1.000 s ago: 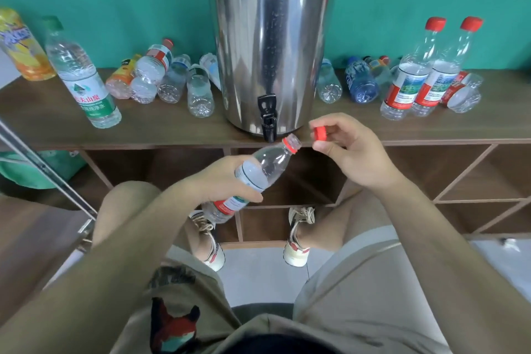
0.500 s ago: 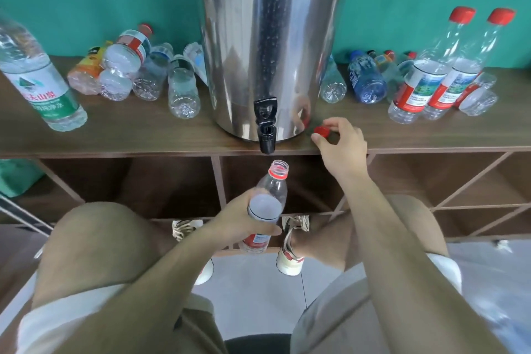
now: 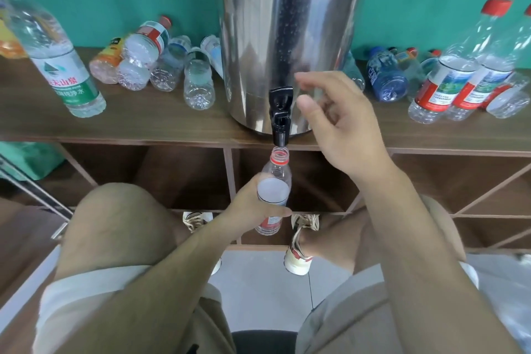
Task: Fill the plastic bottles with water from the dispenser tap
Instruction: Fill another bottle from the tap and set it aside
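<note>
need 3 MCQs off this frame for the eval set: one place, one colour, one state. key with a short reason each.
1. Where is the mouth of the held bottle?
A. directly under the spout of the tap
B. off to the tap's left side
C. above the tap's lever

2. What colour is the tap?
A. red
B. black
C. blue

3. What state is the held bottle in?
A. capped, standing free
B. capped, lying flat
C. uncapped, gripped by the left hand

Key:
1 A, the open neck sits just below the spout.
2 B, the tap shows black against the steel dispenser.
3 C, the neck carries only its red ring, no cap, and the left hand's fingers wrap the body.
</note>
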The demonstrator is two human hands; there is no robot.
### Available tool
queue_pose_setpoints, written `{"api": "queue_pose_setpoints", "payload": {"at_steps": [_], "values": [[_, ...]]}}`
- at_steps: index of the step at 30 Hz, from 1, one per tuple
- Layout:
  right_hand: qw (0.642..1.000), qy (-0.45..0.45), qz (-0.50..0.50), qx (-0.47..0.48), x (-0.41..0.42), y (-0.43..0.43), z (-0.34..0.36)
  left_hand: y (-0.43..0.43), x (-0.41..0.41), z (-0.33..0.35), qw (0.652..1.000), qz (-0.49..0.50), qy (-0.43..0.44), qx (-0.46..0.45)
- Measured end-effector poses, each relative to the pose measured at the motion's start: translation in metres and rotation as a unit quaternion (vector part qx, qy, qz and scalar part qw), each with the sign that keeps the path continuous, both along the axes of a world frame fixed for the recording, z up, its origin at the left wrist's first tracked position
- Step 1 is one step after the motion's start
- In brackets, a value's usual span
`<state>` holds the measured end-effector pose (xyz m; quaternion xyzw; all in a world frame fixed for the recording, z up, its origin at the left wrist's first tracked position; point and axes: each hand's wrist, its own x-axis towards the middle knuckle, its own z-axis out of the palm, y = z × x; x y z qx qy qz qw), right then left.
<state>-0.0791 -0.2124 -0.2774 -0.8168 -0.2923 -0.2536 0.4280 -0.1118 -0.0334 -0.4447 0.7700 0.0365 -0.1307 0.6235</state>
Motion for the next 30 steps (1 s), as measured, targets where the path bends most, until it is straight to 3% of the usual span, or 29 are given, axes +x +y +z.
{"api": "queue_pose_setpoints", "payload": {"at_steps": [4, 8, 23, 30], "values": [[0.993, 0.064, 0.059, -0.081, -0.001, 0.015, 0.022, 0.001, 0.001, -0.002, 1.000, 0.008, -0.008, 0.003], [0.990, 0.076, 0.073, -0.089, 0.002, 0.024, 0.024, -0.001, 0.003, -0.004, 1.000, 0.013, -0.020, 0.013], [0.977, -0.200, 0.067, -0.027, 0.000, 0.026, -0.020, -0.008, 0.003, 0.000, 0.999, 0.036, -0.033, 0.009], [0.975, -0.207, 0.059, -0.050, -0.011, 0.017, -0.040, -0.008, -0.001, 0.007, 0.998, 0.043, -0.048, 0.002]]}}
